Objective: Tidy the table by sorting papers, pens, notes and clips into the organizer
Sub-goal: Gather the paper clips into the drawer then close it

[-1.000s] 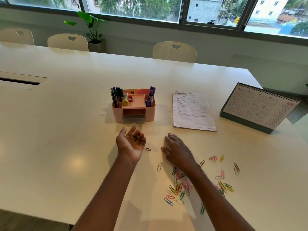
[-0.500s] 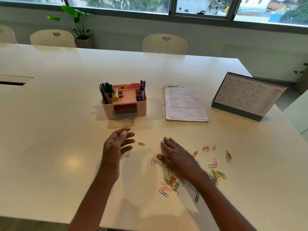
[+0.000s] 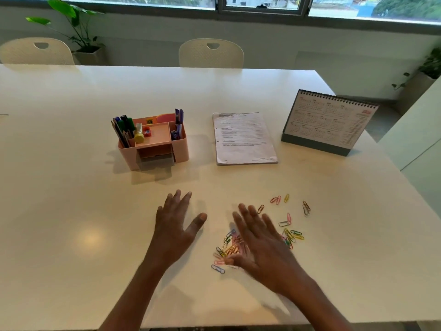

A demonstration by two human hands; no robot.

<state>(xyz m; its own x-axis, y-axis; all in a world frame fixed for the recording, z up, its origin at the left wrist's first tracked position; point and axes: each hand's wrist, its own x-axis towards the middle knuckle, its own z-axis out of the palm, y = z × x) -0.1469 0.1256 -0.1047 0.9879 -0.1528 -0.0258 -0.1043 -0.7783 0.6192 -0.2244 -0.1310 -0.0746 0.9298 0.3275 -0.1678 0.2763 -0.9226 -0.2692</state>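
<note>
Coloured paper clips point(image 3: 290, 235) lie scattered on the white table point(image 3: 71, 211) near its front edge. My right hand point(image 3: 260, 244) lies flat, palm down with fingers spread, over the left part of the pile and hides some clips. To its left my left hand point(image 3: 175, 220) rests palm down on bare table, fingers apart, holding nothing. Further back stands a pink organizer point(image 3: 152, 142) with pens, markers and a small open front drawer. A stack of printed papers point(image 3: 243, 138) lies to the organizer's right.
A desk calendar point(image 3: 329, 123) stands at the right back of the table. Two white chairs point(image 3: 211, 52) and a potted plant point(image 3: 81, 37) are behind the far edge. The table's right edge runs close past the calendar.
My left hand turned from palm up to palm down and settled flat on the table. My right hand slid back over the clip pile. The camera shifted left and down.
</note>
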